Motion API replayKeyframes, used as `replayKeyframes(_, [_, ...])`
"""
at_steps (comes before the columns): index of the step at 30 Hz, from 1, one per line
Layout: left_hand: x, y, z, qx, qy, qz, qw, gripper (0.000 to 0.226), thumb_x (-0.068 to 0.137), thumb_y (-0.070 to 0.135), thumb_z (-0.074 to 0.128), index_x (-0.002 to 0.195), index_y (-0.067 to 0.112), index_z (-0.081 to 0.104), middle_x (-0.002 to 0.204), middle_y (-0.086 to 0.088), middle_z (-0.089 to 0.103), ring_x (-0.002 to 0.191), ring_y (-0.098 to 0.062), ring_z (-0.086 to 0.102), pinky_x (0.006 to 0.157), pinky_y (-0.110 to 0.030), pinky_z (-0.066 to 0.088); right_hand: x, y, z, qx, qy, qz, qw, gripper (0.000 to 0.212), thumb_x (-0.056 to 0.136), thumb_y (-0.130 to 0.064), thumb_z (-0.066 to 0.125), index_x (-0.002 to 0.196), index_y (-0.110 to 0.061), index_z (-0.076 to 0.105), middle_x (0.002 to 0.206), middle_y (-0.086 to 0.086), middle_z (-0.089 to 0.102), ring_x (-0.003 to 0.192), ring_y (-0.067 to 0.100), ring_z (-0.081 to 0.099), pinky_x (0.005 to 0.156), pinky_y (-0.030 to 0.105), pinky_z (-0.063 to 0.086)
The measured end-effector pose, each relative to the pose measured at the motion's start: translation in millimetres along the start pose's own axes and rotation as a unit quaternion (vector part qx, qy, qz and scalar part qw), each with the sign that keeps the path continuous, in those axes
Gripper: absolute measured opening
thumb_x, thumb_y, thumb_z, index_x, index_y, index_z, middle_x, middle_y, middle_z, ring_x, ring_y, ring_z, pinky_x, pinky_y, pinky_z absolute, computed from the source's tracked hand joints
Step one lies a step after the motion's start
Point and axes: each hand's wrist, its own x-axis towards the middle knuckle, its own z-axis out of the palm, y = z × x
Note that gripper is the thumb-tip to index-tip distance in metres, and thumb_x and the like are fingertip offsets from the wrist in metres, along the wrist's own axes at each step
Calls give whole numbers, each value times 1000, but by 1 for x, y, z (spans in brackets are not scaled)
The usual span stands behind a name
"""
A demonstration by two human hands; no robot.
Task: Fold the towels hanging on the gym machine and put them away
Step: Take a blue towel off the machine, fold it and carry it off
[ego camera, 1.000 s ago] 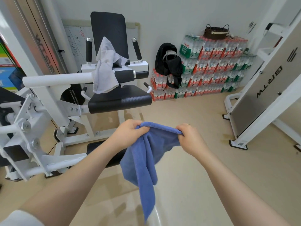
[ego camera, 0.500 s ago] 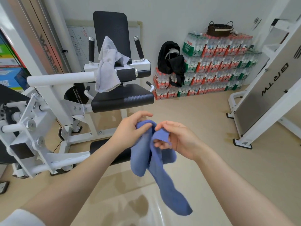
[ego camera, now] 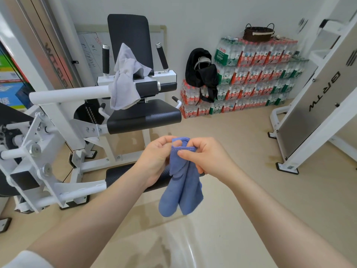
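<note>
- Blue towel: held in mid-air in front of the person, doubled over, two lobes hanging down side by side above the floor. Top hem bunched between both hands.
- Left hand: fingers curled round the towel's upper left edge, gripping it.
- Right hand: thumb and fingers pinch the stitched hem at the top; hand closed on the cloth, touching the left hand's fingertips.
- Grey towel: draped over the gym machine, across the white bar and arm pad just above the black seat. Not folded, not yet handled by the look of it.
- Progress, my reading: early. The blue one is off the machine and partway through folding, loose and uneven; the grey one is still to come; nothing shown as put away.
- Likely storage: a dark woven basket sits on the stacked water-bottle cases against the far wall. Only a guess that towels go there.
- Black bag hangs or leans against the cases; which, unclear.
- Hard to make out: how many layers the blue towel has, and whether its corners are matched; the hands cover the top fold. Basket contents not visible. Machine's left side cut off by the frame edge.
</note>
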Motion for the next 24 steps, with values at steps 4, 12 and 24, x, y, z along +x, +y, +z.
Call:
replayKeyframes(4, [0, 0, 0, 126, 11, 42, 991, 19, 93, 20, 52, 88, 9, 67, 85, -13, 68, 79, -19, 60, 76, -33, 51, 2, 4, 1, 2, 52, 22, 998, 44, 82, -33, 65, 49, -15, 42, 33, -3, 40, 37, 15, 37, 47, 32, 41])
replayKeyframes(12, [-9, 1, -3, 372, -67, 160, 912, 15, 82, 19, 68, 89, 28, 59, 84, 8, 73, 80, -2, 68, 73, -14, 53, 1, 8, -3, 2, 31, 68, 997, 46, 86, -41, 61, 53, -10, 52, 35, -1, 37, 31, 7, 32, 37, 13, 25])
replayKeyframes(24, [4, 16, -48, 396, 152, 167, 890, 17, 91, 26, 54, 77, 18, 59, 66, 5, 59, 63, -10, 52, 60, -23, 40, 0, 27, -32, 93, -157, 2, 983, 25, 76, -34, 69, 56, -18, 65, 67, -5, 52, 64, 20, 45, 59, 29, 37])
